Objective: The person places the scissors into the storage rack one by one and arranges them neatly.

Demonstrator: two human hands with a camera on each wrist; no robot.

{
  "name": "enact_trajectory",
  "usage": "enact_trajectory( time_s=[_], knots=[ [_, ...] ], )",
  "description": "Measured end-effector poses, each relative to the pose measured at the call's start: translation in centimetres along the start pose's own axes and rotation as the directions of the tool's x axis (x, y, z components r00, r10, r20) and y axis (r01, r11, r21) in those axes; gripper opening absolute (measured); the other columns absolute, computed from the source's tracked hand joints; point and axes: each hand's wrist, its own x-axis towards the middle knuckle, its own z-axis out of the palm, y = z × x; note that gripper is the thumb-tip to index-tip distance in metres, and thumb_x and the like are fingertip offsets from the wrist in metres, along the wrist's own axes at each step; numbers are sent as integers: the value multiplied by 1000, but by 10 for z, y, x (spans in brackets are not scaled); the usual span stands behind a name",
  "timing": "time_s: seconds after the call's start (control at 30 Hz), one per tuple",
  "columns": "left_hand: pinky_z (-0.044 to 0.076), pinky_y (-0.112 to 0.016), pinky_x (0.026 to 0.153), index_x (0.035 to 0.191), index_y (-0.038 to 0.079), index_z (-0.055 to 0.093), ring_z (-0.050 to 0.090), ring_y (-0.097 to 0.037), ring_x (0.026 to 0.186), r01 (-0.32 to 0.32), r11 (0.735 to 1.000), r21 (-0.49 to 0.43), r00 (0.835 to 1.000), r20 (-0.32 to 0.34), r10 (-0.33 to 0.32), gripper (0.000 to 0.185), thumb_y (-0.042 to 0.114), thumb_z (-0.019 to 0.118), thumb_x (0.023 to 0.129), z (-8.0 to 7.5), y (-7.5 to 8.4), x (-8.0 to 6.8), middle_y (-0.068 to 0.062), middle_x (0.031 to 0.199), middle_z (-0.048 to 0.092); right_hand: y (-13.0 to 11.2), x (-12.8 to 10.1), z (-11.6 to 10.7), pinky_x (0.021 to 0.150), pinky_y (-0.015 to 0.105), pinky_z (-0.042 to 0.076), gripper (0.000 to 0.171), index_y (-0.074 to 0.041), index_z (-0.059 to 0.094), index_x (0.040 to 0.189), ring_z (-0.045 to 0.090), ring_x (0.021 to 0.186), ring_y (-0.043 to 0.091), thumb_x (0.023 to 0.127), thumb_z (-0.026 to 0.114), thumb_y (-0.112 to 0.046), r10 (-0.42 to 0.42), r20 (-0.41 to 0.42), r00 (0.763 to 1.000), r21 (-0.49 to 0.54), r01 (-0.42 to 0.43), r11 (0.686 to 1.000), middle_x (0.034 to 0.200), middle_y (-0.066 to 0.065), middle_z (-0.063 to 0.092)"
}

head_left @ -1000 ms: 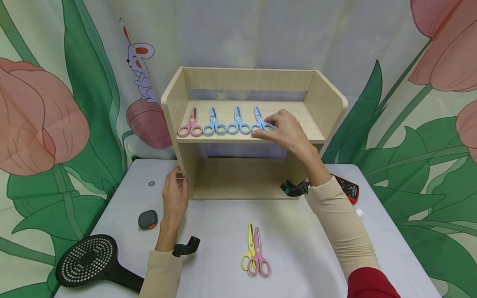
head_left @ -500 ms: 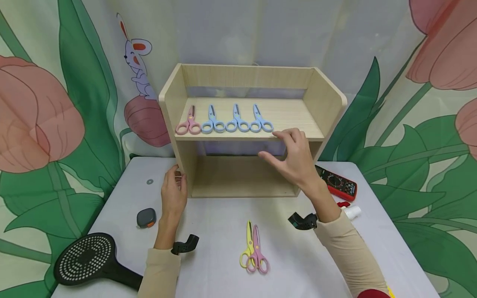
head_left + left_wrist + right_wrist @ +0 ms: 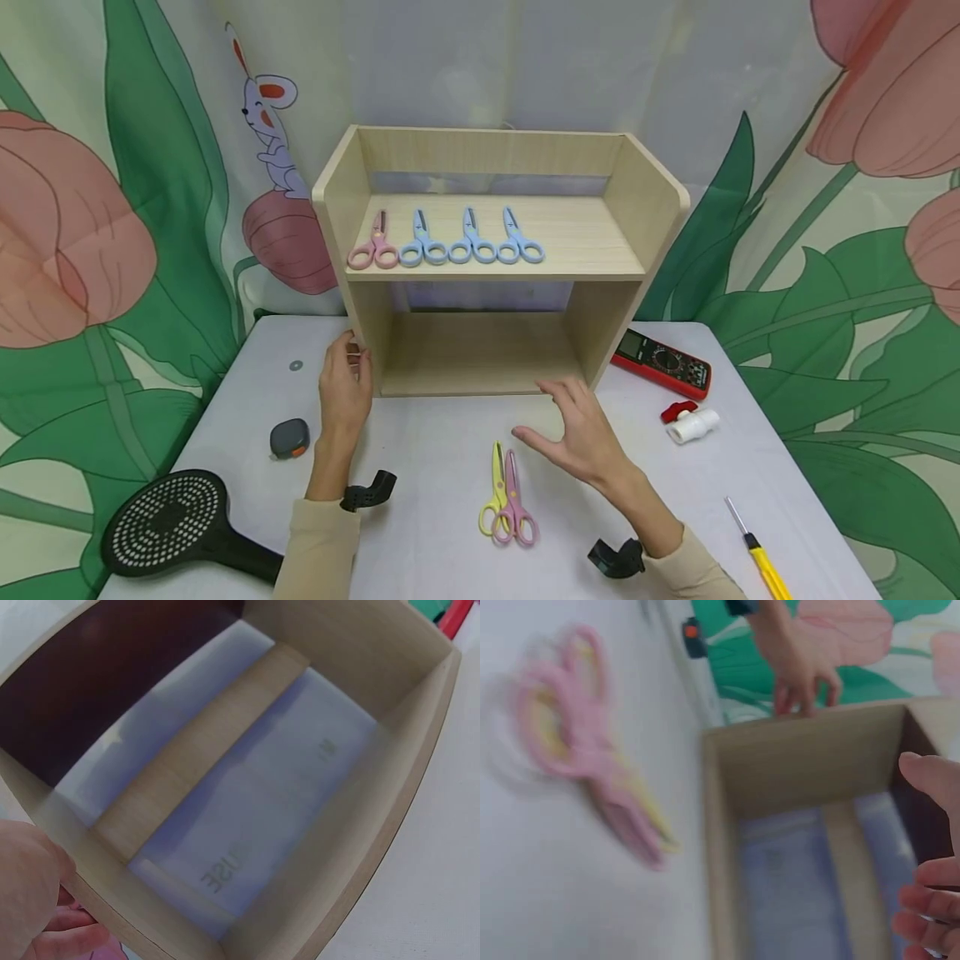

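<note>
My left hand [image 3: 345, 387] touches the outer left side of a two-tier wooden shelf [image 3: 491, 275] with loosely bent fingers. In the left wrist view, the fingers [image 3: 71, 941] lie outside the side panel's edge. Holding nothing, my right hand [image 3: 581, 433] is in front of the shelf, thumb and fingers spread apart. To its left, yellow scissors [image 3: 498, 471] and pink scissors [image 3: 513, 492] lie on the table, the pink pair partly over the yellow. Along the upper tier stand in a row pink scissors [image 3: 375, 242] and three blue scissors [image 3: 517, 237], points toward the back.
A black shower head [image 3: 168, 521], a tape measure [image 3: 289, 438] and a small metal washer [image 3: 296, 365] lie at left. On the right are a red multimeter [image 3: 663, 362], a white pipe fitting with a red handle [image 3: 690, 423] and a yellow-handled screwdriver [image 3: 761, 554].
My right hand has let go of the rightmost blue scissors on the upper tier and moved down toward the table. My left hand has stayed at the shelf's side.
</note>
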Motion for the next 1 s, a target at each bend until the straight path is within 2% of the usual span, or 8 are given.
enact_trajectory(
  time_s=[0.1,0.23,0.3,0.43,0.6,0.8,0.9,1.0],
  knots=[
    [61,-48,81,135,-3,49,67,-36,98,3,1000,-2,1000,0,-3,38,4,58,99,0,1,0,-24,112,59,2,-23,12,88,42,56,71,-7,62,129,59,108,21,75,84,-47,24,28,999,-6,-24,1000,117,5,64],
    [61,-48,82,135,-3,49,67,-37,97,15,1000,-7,1000,-6,-15,38,5,58,99,-1,1,1,-24,112,59,3,-51,30,84,36,54,69,-7,66,124,59,102,16,76,82,-53,12,47,999,-17,-11,1000,111,1,65],
    [61,-48,83,135,-3,49,67,-37,97,17,1000,-9,1000,-7,-17,38,5,58,99,-1,1,1,-24,112,59,3,-63,37,81,33,54,66,-7,69,118,59,98,13,75,81,-56,20,70,997,-28,-18,999,107,-1,64],
    [61,-47,82,135,-4,49,67,-37,97,14,1000,-10,1000,-3,-14,38,5,58,100,0,0,0,-24,112,59,-2,-81,47,69,26,50,63,-13,74,101,55,81,8,71,77,-69,87,156,984,-88,-74,993,93,-7,60],
    [60,-47,83,135,-3,49,66,-36,97,21,1000,-12,1000,-9,-21,38,5,58,99,-1,0,-1,-24,112,59,-11,-89,52,60,24,48,73,-17,72,89,51,68,6,63,69,-85,132,249,959,-169,-91,981,80,-12,53],
    [60,-48,83,135,-3,49,66,-37,97,13,1000,-7,1000,-3,-13,38,6,59,99,-2,1,-1,-24,111,59,-22,-91,53,51,21,43,77,-18,72,90,46,63,2,61,65,-89,123,271,955,-224,-62,973,78,-13,52],
    [60,-48,83,135,-3,49,66,-36,97,11,1000,-4,1000,-4,-11,38,5,59,99,-2,1,-1,-24,110,59,-29,-93,55,50,20,41,69,-18,71,89,45,61,-1,65,69,-83,139,274,952,-231,-75,970,78,-14,52],
    [60,-48,82,135,-3,49,66,-36,97,7,1000,-4,1000,-6,-7,38,4,58,99,-1,1,-1,-24,111,59,-32,-93,57,50,20,43,55,-18,69,85,45,60,-1,68,76,-69,144,264,954,-204,-91,975,78,-14,52]
  ],
)
